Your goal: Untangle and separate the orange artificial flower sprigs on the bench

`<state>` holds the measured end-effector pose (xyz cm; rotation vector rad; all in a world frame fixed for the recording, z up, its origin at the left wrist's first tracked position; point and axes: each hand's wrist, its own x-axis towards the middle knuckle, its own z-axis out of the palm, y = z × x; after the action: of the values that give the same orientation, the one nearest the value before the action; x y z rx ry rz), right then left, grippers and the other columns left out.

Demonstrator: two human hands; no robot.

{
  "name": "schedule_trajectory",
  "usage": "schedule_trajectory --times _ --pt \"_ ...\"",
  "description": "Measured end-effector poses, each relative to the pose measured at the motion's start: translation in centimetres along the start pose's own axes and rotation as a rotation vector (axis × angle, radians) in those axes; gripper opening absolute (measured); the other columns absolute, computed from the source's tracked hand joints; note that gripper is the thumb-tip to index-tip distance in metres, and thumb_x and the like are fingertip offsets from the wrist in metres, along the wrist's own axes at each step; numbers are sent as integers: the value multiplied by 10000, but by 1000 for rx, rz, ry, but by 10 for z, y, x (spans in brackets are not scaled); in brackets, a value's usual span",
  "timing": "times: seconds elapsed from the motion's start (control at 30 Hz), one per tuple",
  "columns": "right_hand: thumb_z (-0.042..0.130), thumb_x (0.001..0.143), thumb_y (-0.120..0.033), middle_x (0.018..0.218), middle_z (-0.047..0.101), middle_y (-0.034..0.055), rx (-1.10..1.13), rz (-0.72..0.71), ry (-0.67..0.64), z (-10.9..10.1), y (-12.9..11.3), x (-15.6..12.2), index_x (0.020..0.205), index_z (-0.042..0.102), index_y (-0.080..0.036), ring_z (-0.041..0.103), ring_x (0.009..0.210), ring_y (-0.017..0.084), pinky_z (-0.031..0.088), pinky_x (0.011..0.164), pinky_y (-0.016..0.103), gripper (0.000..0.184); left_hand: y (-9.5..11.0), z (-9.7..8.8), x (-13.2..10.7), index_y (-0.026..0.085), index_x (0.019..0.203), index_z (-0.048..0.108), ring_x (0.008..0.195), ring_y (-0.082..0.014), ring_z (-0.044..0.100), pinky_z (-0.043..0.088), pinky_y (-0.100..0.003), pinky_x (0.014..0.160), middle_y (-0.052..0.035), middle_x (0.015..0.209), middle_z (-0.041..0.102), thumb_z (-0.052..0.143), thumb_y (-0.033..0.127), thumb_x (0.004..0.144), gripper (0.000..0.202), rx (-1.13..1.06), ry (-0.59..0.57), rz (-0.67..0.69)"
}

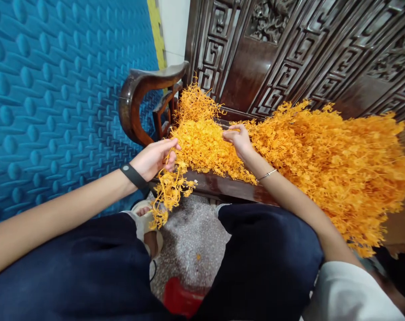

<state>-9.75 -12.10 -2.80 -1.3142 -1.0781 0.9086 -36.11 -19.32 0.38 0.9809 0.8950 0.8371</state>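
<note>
My left hand (pixel 158 156) is closed on a sprig of orange artificial flowers (pixel 170 191), which dangles below my fingers in front of the bench edge. The sprig's thin stem shows between thumb and fingers. Over a low heap of loose orange flowers (pixel 202 142) is my right hand (pixel 238 139), its fingers drawn together in a pinch; anything between them is too small to make out. To the right of my right forearm lies a larger pile of the same orange flower sprigs (pixel 336 165).
The heaps lie on a dark wooden bench (pixel 222 182) with a curved armrest (pixel 132 100) and carved back (pixel 245 80). Blue textured matting (pixel 55 98) covers the left. Between my knees are speckled floor (pixel 192 232) and a red plastic object (pixel 182 296).
</note>
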Motion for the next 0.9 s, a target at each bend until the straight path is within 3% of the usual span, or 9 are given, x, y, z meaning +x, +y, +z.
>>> schedule_trajectory --times 0.2,0.33,0.47,0.57,0.63,0.8,0.9 --pt "680 567 -150 762 620 -3 73 49 -70 -2 -1 -3 731 544 -171 586 769 105 449 774 274 214 1 -3 -1 134 774 569 322 -82 407 358 -193 367 30 429 460 444 229 892 197 5 4 -13" --pt "683 567 -132 859 646 -4 64 -8 -121 -1 -9 -8 760 584 -172 588 814 96 444 736 237 221 5 -2 -1 126 806 568 342 -87 454 402 -203 393 19 476 508 417 264 908 228 -43 -1 -22" --pt "712 634 -243 917 677 27 -26 -40 -458 14 -25 -34 818 620 -176 623 819 121 471 733 264 216 7 1 -1 138 788 545 562 -175 666 532 -279 583 -77 659 672 410 290 901 233 -69 -21 -64" --pt "705 690 -326 882 687 32 -96 -49 -699 31 -39 -57 811 629 -180 635 802 131 489 773 291 204 7 4 -2 150 770 529 688 -204 707 547 -319 699 -113 789 718 439 255 877 175 -84 -40 -50" --pt "728 679 -321 885 681 26 -133 -72 -778 42 -43 -67 820 635 -180 626 821 128 487 813 292 219 6 6 -2 148 781 542 669 -198 704 545 -324 702 -107 795 721 466 228 855 133 -64 -67 -36" --pt "749 660 -359 968 665 37 -72 28 -859 51 -40 -70 972 629 -202 611 873 138 504 747 272 369 5 4 -2 154 785 556 553 -149 653 527 -284 626 -43 674 692 514 234 827 100 -40 -144 68" --pt "764 631 -327 815 661 9 -50 72 -827 50 -38 -68 849 641 -178 597 741 104 484 676 241 291 4 3 -2 164 739 533 542 -135 632 496 -239 587 -30 597 666 516 242 829 120 -29 -153 107"
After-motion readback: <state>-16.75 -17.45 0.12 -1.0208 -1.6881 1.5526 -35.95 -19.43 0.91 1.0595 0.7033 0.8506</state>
